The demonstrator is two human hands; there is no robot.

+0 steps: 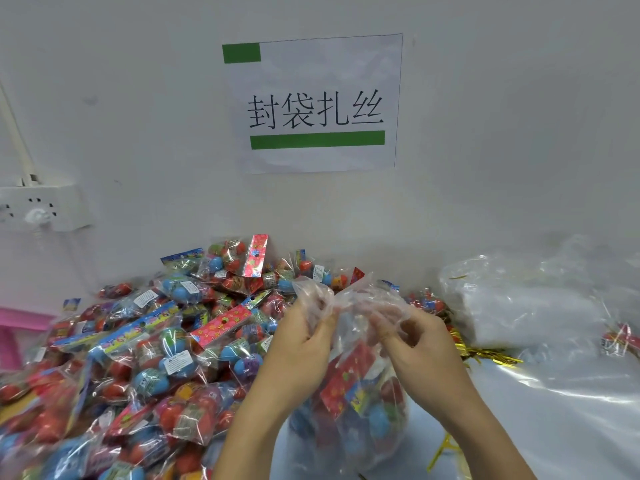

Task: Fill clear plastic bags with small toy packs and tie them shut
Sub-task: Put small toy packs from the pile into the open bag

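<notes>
Partly hidden by crinkled film, the fingertips of both hands are hard to make out where they gather the mouth of the clear bag (349,403). Inside that bag sit several toy packs, red and blue shapes blurred behind plastic, and its base is cut off by the forearms. Pinching the bag's neck from the left is the left hand (301,344); the right hand (419,341) pinches it from the right. Left of the bag spreads a heap of toy packs (138,348). Right of it lie gold twist ties (485,356) and a stack of empty bags (533,306). Above, on the wall, hangs a paper sign (315,105).
</notes>
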